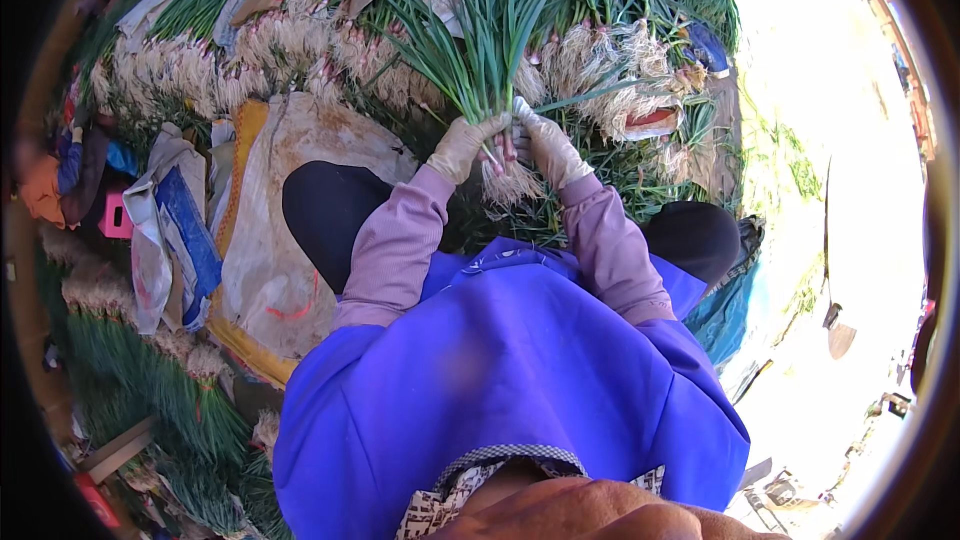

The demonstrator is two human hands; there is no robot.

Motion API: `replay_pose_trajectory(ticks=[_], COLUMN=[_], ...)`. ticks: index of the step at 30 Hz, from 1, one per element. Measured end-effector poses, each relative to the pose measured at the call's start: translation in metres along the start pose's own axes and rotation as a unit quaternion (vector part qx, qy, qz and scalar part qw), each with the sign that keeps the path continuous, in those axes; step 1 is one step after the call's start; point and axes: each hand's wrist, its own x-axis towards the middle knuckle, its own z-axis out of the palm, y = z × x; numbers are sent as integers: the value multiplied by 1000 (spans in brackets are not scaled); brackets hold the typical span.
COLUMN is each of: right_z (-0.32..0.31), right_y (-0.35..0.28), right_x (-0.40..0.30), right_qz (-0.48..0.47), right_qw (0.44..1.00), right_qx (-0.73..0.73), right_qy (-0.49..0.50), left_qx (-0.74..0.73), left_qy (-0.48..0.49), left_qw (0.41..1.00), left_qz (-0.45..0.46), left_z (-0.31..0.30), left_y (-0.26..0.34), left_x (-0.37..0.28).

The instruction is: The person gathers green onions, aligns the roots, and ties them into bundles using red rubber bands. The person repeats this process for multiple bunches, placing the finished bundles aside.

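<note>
Between my two gloved hands is a bunch of young garlic plants (484,52), its long green leaves fanned away from me. White roots (510,184) and pinkish bulbs hang below my fingers, towards my lap. My left hand (469,142), in a pale thin glove, grips the stems from the left side. My right hand (546,144), gloved alike, closes on the bunch from the right; some of its fingers are hidden behind the stems. Loose green leaves (525,225) litter the ground under the bunch.
Rows of garlic plants with pale roots (169,79) lie ahead, partly under sacks. More rooted plants (611,82) are at right. A dirty white sack (281,217) lies by my left knee. A pink stool (115,214) and a person in orange (43,187) are far left; a shovel (841,337) lies right.
</note>
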Motion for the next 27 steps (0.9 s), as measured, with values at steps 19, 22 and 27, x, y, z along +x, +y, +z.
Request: replay_pose_trajectory(ticks=[19,22,27], right_z=[-16,-72,-54], right_y=[-23,-1,42], right_x=[5,-16,-71], right_qz=[-14,108,120], right_qw=[964,975,708], right_qx=[251,152,-695], right_qy=[92,121,-15], left_qx=[43,59,-75], left_qy=[119,156,162], left_qw=[992,984,970], left_qz=[4,67,163], left_z=[13,-6,-3], left_y=[18,57,86], left_x=[-31,-44,-51])
